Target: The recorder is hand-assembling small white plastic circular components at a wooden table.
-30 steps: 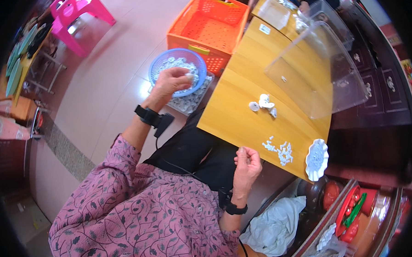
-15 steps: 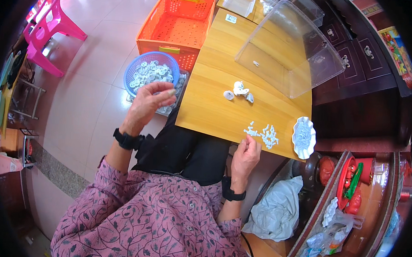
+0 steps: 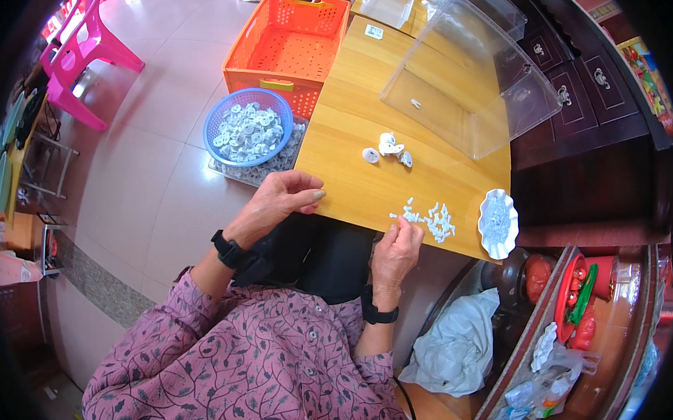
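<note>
My left hand (image 3: 286,198) is over the left edge of the wooden table (image 3: 340,120), its thumb and fingers pressed together. Whatever lies between them, if anything, is too small to see. My right hand (image 3: 396,252) rests at the table's front edge in a pinch, fingertips against a scatter of small white pegs (image 3: 439,223). One peg shows right beside those fingertips; whether they grip it is unclear. Farther back on the table lies a small group of white round parts (image 3: 389,146). A blue basket (image 3: 213,122) full of white-grey round parts stands left of the table.
Beneath the basket sits a clear tray (image 3: 237,174) of similar parts. An orange crate (image 3: 278,80) stands behind it. A clear plastic bin (image 3: 469,96) is on the table's far right. At the right corner is a white scalloped dish (image 3: 512,240) of small pieces. A pink chair (image 3: 96,49) stands far left.
My left hand has moved right and toward me, from above the blue basket to the table's left edge. The right hand has shifted slightly left and stays pinched by the pegs.
</note>
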`<state>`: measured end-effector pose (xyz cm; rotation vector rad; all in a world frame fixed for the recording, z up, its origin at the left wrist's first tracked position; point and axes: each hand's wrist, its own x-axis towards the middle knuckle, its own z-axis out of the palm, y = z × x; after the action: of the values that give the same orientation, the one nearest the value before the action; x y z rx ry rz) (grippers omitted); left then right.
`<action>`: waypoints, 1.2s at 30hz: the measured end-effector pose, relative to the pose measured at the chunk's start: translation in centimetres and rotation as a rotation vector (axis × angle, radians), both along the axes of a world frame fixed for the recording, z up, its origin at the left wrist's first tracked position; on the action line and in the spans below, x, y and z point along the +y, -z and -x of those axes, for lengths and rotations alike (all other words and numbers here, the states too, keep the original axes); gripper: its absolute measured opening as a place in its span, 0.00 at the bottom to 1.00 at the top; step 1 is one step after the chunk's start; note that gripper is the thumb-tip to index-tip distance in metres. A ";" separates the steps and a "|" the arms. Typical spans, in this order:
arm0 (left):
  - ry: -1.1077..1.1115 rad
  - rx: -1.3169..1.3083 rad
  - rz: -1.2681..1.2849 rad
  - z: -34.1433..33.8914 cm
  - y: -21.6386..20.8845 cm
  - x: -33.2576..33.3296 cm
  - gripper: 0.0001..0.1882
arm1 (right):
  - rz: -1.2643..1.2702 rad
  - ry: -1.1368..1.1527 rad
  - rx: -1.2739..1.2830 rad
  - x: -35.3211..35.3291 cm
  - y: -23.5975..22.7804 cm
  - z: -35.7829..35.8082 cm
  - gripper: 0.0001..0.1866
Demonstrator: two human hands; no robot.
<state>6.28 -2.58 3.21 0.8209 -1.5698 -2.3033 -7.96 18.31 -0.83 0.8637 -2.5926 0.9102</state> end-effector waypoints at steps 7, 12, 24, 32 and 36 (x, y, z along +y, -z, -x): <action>0.061 -0.070 0.529 5.6 1.0 -0.4 0.19 | -0.227 -0.024 0.115 -0.3 -0.3 -1.4 0.15; -0.038 0.000 0.984 9.6 2.2 -0.8 0.17 | -0.218 -0.057 0.087 -0.1 -0.8 -1.8 0.17; -0.004 -0.034 1.139 12.8 3.3 0.2 0.09 | -0.112 -0.096 0.134 0.1 -0.5 -1.9 0.08; 0.048 -0.004 0.726 10.5 2.3 0.2 0.11 | -0.114 -0.071 0.169 -0.2 -0.4 -2.1 0.03; 0.118 0.130 0.023 8.2 0.9 0.3 0.11 | 0.026 -0.065 0.107 -0.4 -0.6 -2.2 0.03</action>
<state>-1.88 -2.25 2.26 0.5742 -1.6249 -2.3618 -5.78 17.93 -0.19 0.9677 -2.4696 0.8875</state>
